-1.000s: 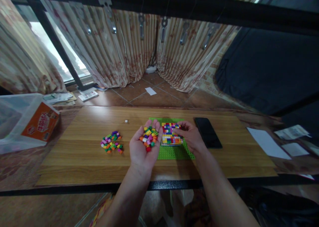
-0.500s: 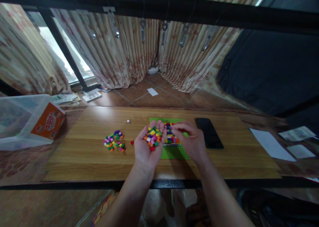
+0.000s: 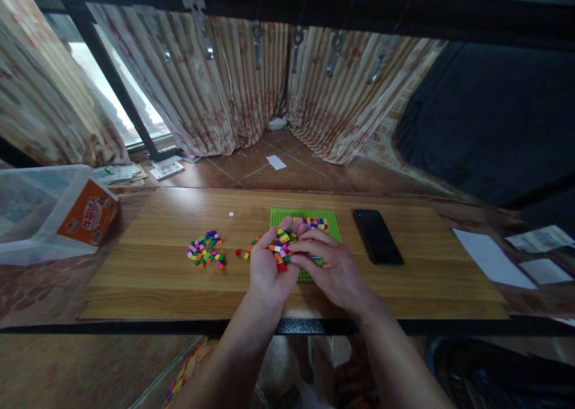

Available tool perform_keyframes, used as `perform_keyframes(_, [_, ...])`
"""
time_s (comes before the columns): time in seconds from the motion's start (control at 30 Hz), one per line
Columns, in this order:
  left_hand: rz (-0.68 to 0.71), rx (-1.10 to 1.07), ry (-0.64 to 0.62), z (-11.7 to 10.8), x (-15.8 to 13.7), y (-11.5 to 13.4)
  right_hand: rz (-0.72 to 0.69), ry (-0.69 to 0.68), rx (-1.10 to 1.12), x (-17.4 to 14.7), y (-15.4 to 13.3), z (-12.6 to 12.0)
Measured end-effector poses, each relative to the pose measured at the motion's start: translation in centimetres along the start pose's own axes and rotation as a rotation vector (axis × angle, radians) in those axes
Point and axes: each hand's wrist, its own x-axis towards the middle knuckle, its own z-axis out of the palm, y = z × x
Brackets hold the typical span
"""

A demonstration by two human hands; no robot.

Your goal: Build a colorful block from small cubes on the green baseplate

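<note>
My left hand (image 3: 268, 272), palm up and cupped, holds a heap of small coloured toy bricks (image 3: 282, 241). My right hand (image 3: 330, 268) reaches in from the right, its thumb and fingers drawn together at the edge of that heap; whatever is between the fingertips is too small to make out. Beneath both hands lies a green studded baseplate (image 3: 277, 212). Rows of multicoloured bricks (image 3: 317, 223) stand on it, partly covered by my hands.
Loose coloured bricks (image 3: 205, 254) lie in a cluster left on the wooden tabletop (image 3: 153, 283). A red brick (image 3: 238, 253) and a white brick (image 3: 231, 214) lie apart. A black phone (image 3: 378, 237) rests to the right. A clear plastic bin (image 3: 40, 217) stands far left.
My right hand has moved left and down from the rows on the baseplate to the bricks in my left palm. My left hand has shifted slightly right.
</note>
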Motion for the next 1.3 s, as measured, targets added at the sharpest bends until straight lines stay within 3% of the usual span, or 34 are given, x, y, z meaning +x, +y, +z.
perform_keyframes(0.5, [0.006,0.031,0.008,-0.1,-0.2,0.0,-0.001,-0.066,-0.044,0.3,-0.3,-0.1])
perform_keyframes(0.87, [0.059,-0.031,0.046,-0.1,0.1,0.0,0.166,0.274,0.388,0.3,0.3,0.7])
perform_keyframes(1.13, [0.128,-0.081,0.064,-0.3,0.0,0.7,0.275,0.386,0.132,0.5,3.1,-1.3])
perform_keyframes(1.3, [0.143,-0.088,0.050,-0.3,-0.1,1.0,0.328,0.385,0.184,0.7,3.5,-1.5])
